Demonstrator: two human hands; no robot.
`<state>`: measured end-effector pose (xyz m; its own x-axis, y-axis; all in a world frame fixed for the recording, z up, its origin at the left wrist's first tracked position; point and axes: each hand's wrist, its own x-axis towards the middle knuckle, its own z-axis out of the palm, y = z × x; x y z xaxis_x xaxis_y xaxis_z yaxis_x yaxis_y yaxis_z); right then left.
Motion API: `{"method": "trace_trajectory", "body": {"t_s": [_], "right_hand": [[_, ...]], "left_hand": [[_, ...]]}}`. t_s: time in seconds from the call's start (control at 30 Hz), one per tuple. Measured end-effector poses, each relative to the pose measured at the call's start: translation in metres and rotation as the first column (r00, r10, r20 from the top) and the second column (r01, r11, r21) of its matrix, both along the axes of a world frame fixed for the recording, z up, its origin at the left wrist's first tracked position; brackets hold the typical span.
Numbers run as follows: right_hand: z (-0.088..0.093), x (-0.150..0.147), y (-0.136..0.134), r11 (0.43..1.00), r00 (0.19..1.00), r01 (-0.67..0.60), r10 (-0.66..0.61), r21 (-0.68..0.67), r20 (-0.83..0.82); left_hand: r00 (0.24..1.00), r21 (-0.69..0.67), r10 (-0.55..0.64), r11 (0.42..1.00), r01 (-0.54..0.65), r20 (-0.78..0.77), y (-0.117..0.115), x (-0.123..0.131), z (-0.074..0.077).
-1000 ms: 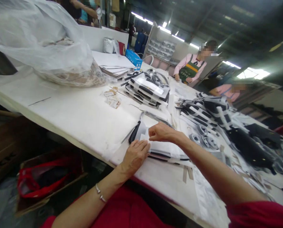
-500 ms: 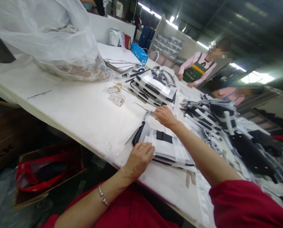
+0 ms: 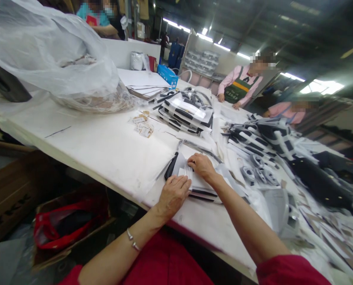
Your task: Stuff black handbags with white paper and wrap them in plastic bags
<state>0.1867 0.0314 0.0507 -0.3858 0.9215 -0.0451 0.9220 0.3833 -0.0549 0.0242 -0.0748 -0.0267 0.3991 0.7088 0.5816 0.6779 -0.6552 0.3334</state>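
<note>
Resting the left hand (image 3: 174,194) on the near left corner of a flat dark bag wrapped in white and pale grey sheeting (image 3: 202,185), with fingers narrowly spaced, slightly bent, touching from above without closing round it. Wearing a slim silver open bracelet (image 3: 131,239) on the left wrist. Holding the right hand (image 3: 202,165) over the bag's upper side, just beyond the left fingertips, with thumb and fingers curled narrowly together; being unable to tell an empty pinch from a hold on something small.

Finding the bag lying just in from the near edge of the white-covered table (image 3: 105,146), with a grey-wrapped strap (image 3: 200,146) arching behind it. Noting small brown-and-white paper packets (image 3: 143,126) scattered left of the strap, and a stack of black bags banded in white wrapping (image 3: 186,113) towards the far edge. Seeing grey-wrapped coiled straps (image 3: 257,172) right of the bag, a big translucent plastic sack (image 3: 54,59) at the table's left end, and a co-worker in pink sleeves and a green apron (image 3: 240,89) leaning at the far edge
</note>
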Motion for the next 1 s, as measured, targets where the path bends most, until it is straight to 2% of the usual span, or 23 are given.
{"method": "trace_trajectory", "body": {"t_s": [0.1,0.27,0.33,0.4,0.47,0.5,0.57,0.63,0.73,0.83,0.93,1.0], "right_hand": [[0.005,0.006,-0.017,0.999,0.999,0.01,-0.008,0.032,-0.043],[-0.008,0.009,-0.053,0.996,0.989,-0.088,0.086,-0.01,-0.118],[-0.009,0.014,-0.058,0.998,0.978,-0.048,0.041,-0.029,-0.207],[-0.004,0.029,-0.058,0.998,0.946,0.056,-0.06,-0.019,-0.318],[0.005,0.054,-0.059,0.972,0.893,0.236,-0.218,-0.003,-0.394],[0.009,0.07,-0.059,0.937,0.85,0.35,-0.323,-0.013,-0.416],[0.013,0.103,-0.063,0.827,0.729,0.557,-0.531,-0.076,-0.433],[0.011,0.132,-0.068,0.74,0.625,0.652,-0.649,-0.165,-0.434],[0.0,0.154,-0.076,0.71,0.554,0.643,-0.691,-0.289,-0.465],[-0.01,0.154,-0.086,0.697,0.478,0.61,-0.703,-0.378,-0.526],[-0.012,0.15,-0.101,0.705,0.417,0.566,-0.692,-0.428,-0.589],[-0.015,0.15,-0.114,0.726,0.406,0.513,-0.675,-0.458,-0.616]], "left_hand": [[1.0,0.006,0.0,1.0,0.0,-0.008,-0.001,-0.001,0.002],[1.0,0.025,-0.013,1.0,0.014,-0.027,0.0,-0.001,0.003],[0.999,0.042,-0.017,0.999,0.019,-0.037,0.001,-0.002,0.003],[0.997,0.05,-0.03,0.998,0.034,-0.068,0.002,-0.003,0.003],[0.993,0.051,-0.051,0.997,0.056,-0.111,0.002,-0.006,0.004],[0.989,0.048,-0.061,0.997,0.068,-0.133,0.002,-0.007,0.005],[0.982,0.028,-0.081,0.996,0.087,-0.173,0.002,-0.01,0.008],[0.974,-0.016,-0.095,0.995,0.094,-0.207,0.005,-0.011,0.012],[0.96,-0.093,-0.1,0.993,0.078,-0.261,0.01,-0.009,0.022],[0.946,-0.148,-0.089,0.988,0.044,-0.313,0.012,-0.008,0.033],[0.936,-0.186,-0.1,0.982,0.037,-0.338,-0.001,-0.015,0.04],[0.941,-0.207,-0.115,0.977,0.049,-0.32,-0.017,-0.025,0.04]]}}
